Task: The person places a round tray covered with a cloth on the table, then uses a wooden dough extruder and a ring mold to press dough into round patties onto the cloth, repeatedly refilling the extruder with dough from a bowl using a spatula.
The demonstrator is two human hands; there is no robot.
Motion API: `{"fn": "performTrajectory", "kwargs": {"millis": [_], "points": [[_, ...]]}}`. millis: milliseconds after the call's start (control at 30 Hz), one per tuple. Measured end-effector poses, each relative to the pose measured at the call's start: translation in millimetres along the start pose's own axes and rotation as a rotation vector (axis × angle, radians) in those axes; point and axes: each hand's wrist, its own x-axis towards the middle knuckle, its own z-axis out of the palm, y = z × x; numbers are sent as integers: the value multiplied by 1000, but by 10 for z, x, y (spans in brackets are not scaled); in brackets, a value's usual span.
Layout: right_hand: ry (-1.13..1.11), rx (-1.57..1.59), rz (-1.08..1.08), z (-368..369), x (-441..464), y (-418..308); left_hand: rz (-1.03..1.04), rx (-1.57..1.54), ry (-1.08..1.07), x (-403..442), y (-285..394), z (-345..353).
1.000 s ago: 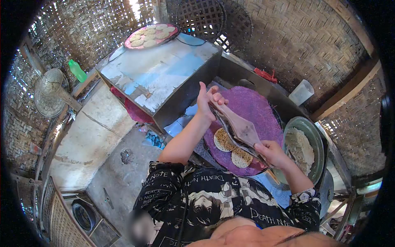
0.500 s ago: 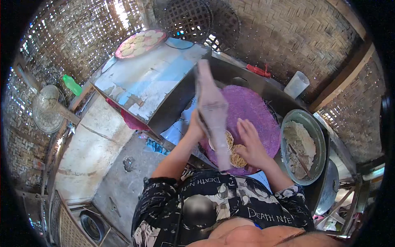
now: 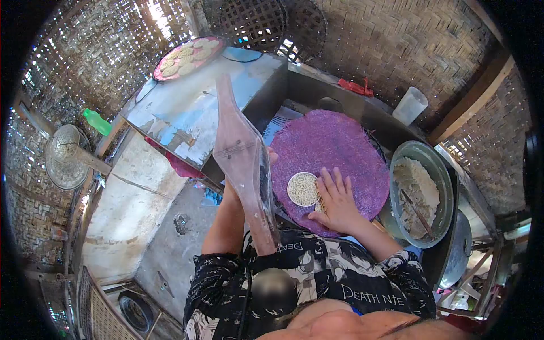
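My left hand (image 3: 273,156) is wrapped around a wooden press (image 3: 238,148) with two long handles, held up left of the round purple mat (image 3: 334,141). The press hides most of that hand. On the mat's near part, a round white-rimmed piece filled with pale noodle-like strands (image 3: 303,189) lies to the left of my right hand (image 3: 338,205). My right hand is flat with its fingers spread, over a second patch of strands that shows only in part beneath it.
Right of the mat stands a green basin (image 3: 392,218) of pale dough with a stick in it. A clear plastic cup (image 3: 409,106) and red plastic (image 3: 356,86) sit behind. On the worn box top (image 3: 187,113), a pink tray (image 3: 162,72) carries flat pale rounds.
My left hand has moved the press left, off the mat, and turned its broad face into view. My right hand has lowered onto the nearer strands.
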Motion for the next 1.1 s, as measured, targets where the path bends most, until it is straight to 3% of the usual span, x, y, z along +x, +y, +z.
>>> {"fn": "performTrajectory", "kwargs": {"millis": [67,133,300,400,467,633,767,933,967,1033,1100], "points": [[6,-18,3,-20,6,23,53,-330,-85,13,-105,-28],[-7,-32,-5,-11,11,36,94,-455,-125,17,-146,-38],[14,-50,-7,-103,41,39,1,-311,-92,-20,28,0],[244,102,75,-19,152,180,52,-283,-114,4,-19,-6],[256,164,127,9,260,223,83,-145,-101,21,-33,-9],[243,221,159,124,419,292,61,-185,-79,17,44,43],[228,228,126,120,460,290,156,265,-7,-16,203,116],[273,183,63,-50,458,225,50,120,12,-8,192,78],[274,175,61,-79,476,218,59,286,6,-17,241,103],[266,161,56,-89,504,225,47,310,-10,2,179,62],[246,153,44,-63,524,243,5,1,-33,39,-17,-68]]}}
